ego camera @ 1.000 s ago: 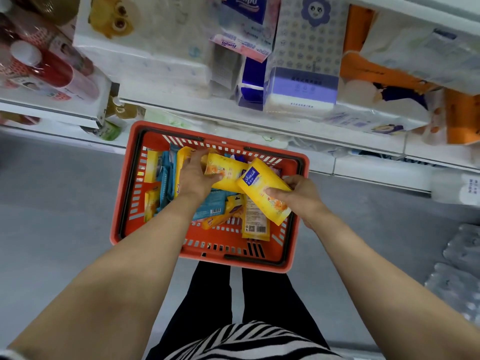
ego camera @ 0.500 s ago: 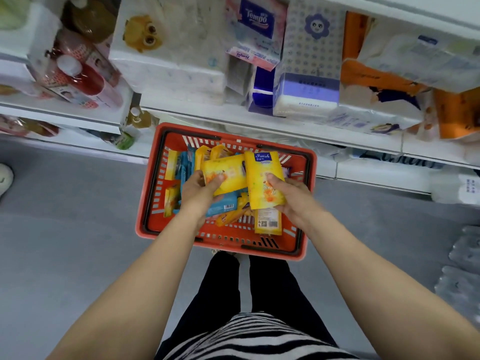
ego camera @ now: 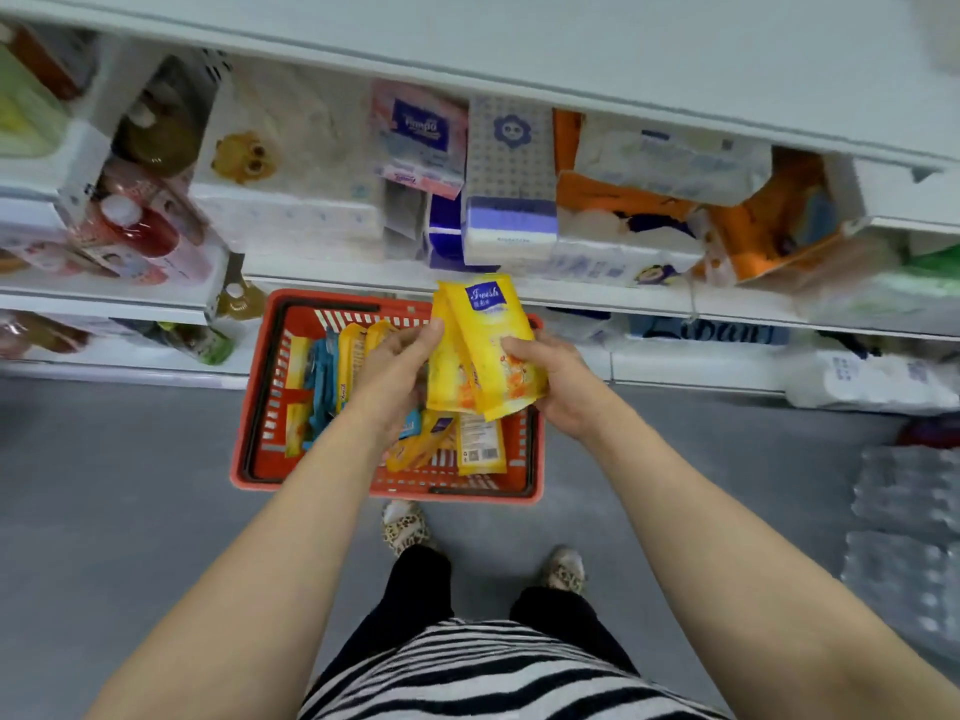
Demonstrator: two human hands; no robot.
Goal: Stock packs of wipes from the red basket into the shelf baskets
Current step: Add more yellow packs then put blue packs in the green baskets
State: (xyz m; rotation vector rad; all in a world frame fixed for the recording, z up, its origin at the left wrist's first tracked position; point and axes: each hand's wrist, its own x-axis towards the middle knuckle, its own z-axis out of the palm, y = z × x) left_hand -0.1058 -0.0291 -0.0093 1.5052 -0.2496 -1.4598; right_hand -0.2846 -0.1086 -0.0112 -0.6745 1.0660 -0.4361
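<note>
A grey shop floor (ego camera: pixel 114 491) runs along white shelving (ego camera: pixel 519 291) crowded with tissue packs (ego camera: pixel 511 200) and, at the left, red-capped bottles (ego camera: pixel 132 228). Shrink-wrapped bundles of water bottles (ego camera: pixel 914 543) lie on the floor at the right. The red basket (ego camera: pixel 260 407) stands on the floor against the lowest shelf, just ahead of leopard-print shoes (ego camera: pixel 405 527), and holds loose yellow and blue wipe packs (ego camera: pixel 322 381). Above the basket, two yellow wipe packs (ego camera: pixel 488 350) are held upright together, overlapping. The left hand (ego camera: pixel 389 376) curls its fingers and thumb round their left edge; the right hand (ego camera: pixel 561 381) grips their right edge, thumb across the front.
</note>
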